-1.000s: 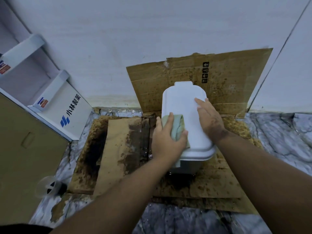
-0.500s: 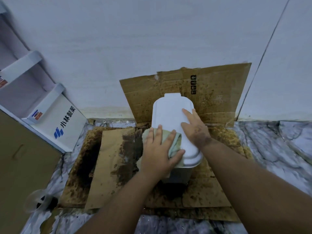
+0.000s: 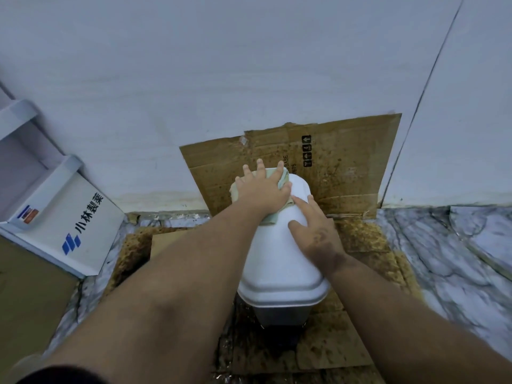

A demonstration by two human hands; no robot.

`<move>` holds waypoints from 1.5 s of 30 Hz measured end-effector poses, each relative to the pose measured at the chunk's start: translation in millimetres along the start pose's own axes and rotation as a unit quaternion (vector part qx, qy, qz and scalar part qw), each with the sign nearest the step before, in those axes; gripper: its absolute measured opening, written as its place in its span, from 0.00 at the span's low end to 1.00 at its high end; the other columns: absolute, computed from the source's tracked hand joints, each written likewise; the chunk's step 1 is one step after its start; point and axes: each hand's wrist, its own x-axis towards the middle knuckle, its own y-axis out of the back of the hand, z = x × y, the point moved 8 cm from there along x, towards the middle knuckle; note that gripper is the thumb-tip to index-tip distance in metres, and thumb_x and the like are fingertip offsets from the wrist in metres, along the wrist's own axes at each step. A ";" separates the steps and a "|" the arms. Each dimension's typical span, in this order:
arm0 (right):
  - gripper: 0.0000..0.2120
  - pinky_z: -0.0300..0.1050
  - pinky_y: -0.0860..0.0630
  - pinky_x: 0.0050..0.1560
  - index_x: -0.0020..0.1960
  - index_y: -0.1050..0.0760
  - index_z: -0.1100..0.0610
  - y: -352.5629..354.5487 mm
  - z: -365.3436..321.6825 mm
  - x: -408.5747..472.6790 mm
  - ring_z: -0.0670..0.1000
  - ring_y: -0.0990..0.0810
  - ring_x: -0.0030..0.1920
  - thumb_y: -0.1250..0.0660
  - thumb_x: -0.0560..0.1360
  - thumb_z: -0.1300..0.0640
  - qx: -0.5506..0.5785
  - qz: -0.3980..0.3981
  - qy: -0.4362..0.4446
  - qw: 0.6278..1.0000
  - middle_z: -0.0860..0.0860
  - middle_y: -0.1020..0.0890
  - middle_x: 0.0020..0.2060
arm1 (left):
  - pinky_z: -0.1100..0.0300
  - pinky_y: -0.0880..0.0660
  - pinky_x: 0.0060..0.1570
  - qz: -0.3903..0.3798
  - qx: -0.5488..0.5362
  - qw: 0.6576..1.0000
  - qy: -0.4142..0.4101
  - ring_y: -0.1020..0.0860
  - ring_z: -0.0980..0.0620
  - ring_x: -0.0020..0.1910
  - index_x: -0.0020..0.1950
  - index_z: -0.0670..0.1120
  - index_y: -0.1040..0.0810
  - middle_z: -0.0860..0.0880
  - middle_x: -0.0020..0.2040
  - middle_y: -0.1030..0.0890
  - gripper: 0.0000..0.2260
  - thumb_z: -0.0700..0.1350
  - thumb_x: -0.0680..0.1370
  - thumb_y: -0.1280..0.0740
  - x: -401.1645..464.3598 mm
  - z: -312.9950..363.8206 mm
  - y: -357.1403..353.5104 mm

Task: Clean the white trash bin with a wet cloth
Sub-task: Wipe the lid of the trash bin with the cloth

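Pressing the pale green cloth (image 3: 241, 193) flat on the far end of the lid, my left hand (image 3: 263, 189) has its fingers (image 3: 260, 166) straight and spread. My right hand (image 3: 315, 231) rests open on the white trash bin (image 3: 279, 261), which stands on stained cardboard (image 3: 360, 236) near the wall; its contents are hidden. Marble floor (image 3: 443, 259) lies open to the right. The white box (image 3: 83, 225) on the left reads "小林製薬".

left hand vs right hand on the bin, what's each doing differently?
The left hand presses a pale green cloth on the far end of the white bin lid; the right hand is bare. The left hand lies further from the camera, the right hand nearer, mid-lid. Both lie with fingers straight on the lid.
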 end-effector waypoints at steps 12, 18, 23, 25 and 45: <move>0.26 0.36 0.42 0.64 0.80 0.44 0.48 6.6 3.4 -7.1 0.51 0.36 0.74 0.43 0.83 0.53 0.124 0.020 -0.052 0.991 0.49 0.35 0.77 | 0.40 0.58 0.80 0.028 -0.074 0.996 0.032 0.64 0.35 0.81 0.83 0.50 0.62 0.39 0.82 0.65 0.39 0.69 0.81 0.52 -129.1 -1.4 -29.8; 0.25 0.50 0.42 0.75 0.76 0.35 0.57 20.7 -47.3 39.3 0.58 0.41 0.78 0.39 0.80 0.55 0.054 0.081 0.012 0.995 0.57 0.32 0.74 | 0.38 0.60 0.79 0.052 -0.038 0.998 0.002 0.66 0.32 0.80 0.83 0.48 0.63 0.35 0.82 0.65 0.40 0.69 0.76 0.63 -120.8 4.3 -36.2; 0.23 0.62 0.56 0.78 0.76 0.35 0.44 -63.2 -94.6 107.0 0.63 0.51 0.80 0.48 0.82 0.45 -0.149 -0.149 0.004 0.978 0.55 0.43 0.80 | 0.38 0.62 0.78 0.037 -0.016 0.999 0.002 0.69 0.31 0.78 0.82 0.46 0.66 0.34 0.80 0.67 0.41 0.66 0.77 0.57 -119.3 2.9 -39.3; 0.26 0.69 0.59 0.75 0.75 0.35 0.40 -79.7 -90.6 124.3 0.67 0.56 0.79 0.49 0.79 0.36 -0.313 -0.190 -0.015 0.930 0.55 0.48 0.81 | 0.37 0.62 0.78 0.019 -0.007 1.000 -0.007 0.71 0.33 0.78 0.82 0.43 0.67 0.34 0.80 0.69 0.47 0.68 0.69 0.64 -120.2 3.4 -39.0; 0.28 0.48 0.29 0.69 0.75 0.36 0.37 -20.9 32.4 97.6 0.44 0.24 0.67 0.37 0.77 0.35 0.262 -0.092 -0.031 0.960 0.41 0.26 0.70 | 0.42 0.57 0.80 0.026 -0.057 0.998 -0.003 0.64 0.42 0.82 0.83 0.43 0.63 0.42 0.83 0.64 0.41 0.69 0.81 0.56 -123.7 -25.2 -33.0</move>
